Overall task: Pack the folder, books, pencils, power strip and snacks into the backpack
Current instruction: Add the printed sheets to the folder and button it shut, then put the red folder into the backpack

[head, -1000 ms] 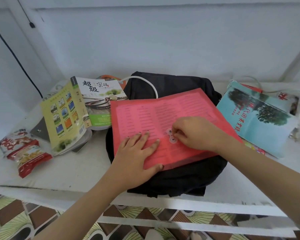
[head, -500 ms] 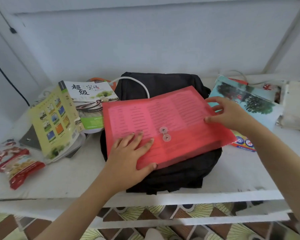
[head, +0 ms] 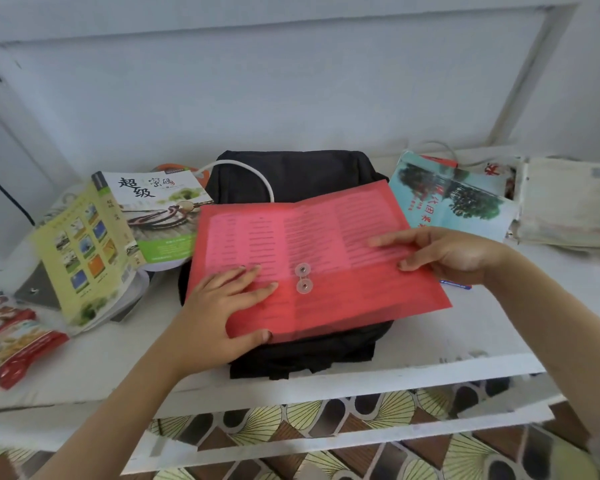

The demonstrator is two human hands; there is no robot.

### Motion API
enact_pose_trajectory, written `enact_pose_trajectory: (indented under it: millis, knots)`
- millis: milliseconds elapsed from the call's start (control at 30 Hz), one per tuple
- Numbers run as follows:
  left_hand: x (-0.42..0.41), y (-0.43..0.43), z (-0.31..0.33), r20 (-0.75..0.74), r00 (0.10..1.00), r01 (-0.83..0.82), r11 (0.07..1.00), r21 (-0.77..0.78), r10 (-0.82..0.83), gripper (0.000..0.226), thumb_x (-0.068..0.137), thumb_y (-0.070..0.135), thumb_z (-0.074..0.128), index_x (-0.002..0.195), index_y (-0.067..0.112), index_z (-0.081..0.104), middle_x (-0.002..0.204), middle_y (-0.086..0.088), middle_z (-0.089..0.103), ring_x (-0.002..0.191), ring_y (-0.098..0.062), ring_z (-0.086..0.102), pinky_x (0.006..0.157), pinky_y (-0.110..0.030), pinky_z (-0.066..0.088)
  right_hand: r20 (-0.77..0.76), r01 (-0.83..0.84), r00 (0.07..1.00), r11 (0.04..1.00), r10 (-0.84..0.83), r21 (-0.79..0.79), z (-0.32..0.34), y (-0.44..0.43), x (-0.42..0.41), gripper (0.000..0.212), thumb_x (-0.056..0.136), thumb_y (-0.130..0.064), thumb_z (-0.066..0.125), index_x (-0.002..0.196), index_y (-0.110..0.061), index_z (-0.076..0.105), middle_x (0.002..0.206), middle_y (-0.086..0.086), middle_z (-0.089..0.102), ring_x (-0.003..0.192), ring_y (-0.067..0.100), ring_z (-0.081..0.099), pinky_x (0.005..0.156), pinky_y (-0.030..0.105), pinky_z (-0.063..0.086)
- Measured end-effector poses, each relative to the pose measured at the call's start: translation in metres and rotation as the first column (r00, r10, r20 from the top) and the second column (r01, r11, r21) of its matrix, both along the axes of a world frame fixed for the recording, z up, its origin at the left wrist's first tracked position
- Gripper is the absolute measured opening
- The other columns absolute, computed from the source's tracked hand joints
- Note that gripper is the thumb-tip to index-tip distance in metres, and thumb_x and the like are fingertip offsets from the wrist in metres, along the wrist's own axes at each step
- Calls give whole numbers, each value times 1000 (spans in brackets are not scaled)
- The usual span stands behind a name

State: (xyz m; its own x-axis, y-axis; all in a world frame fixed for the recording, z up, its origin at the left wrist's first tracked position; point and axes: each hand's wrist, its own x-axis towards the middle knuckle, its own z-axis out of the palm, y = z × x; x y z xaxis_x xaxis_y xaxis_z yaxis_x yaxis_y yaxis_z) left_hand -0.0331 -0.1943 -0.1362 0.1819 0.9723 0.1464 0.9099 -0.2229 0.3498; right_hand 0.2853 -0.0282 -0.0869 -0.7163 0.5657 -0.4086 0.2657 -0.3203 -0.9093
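A red translucent folder (head: 326,258) with a button-and-string clasp lies on top of a black backpack (head: 291,174) in the middle of the white shelf (head: 447,344). My left hand (head: 219,306) grips the folder's near left corner, fingers flat on top and thumb at its front edge. My right hand (head: 444,252) holds the folder's right edge, fingers on top. A green-and-yellow book (head: 118,233) lies open face down to the left. A teal book (head: 454,199) sits to the right. Red snack packets (head: 14,337) lie at the far left.
A white cable (head: 243,171) arcs over the backpack's back left, by an orange-rimmed object half hidden under the green book. A stack of worn paper (head: 568,202) lies at the far right. A patterned tiled floor shows below the shelf's front edge.
My right hand left the clasp, went to the folder's right edge and now grips it. My left hand has stayed on the near left corner. The view shifted slightly.
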Motion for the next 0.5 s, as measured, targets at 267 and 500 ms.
enact_pose_trajectory:
  millis: [267,500]
  knots:
    - [21,-22,8,82,992,-114,967,226,98,70,81,63,45,143,33,31,153,8,23,141,-10,17,115,-37,11,-226,287,931,957,-287,-33,-3,-41,21,57,69,7,55,110,-29,69,117,-8,66,101,16,64,86,31,52]
    - [45,-42,3,210,976,-78,994,75,61,74,70,63,57,138,39,36,135,24,42,130,-1,34,106,-30,29,-409,542,747,837,-524,-81,-5,-77,45,59,86,16,40,117,-28,64,118,-14,63,97,8,67,69,23,56]
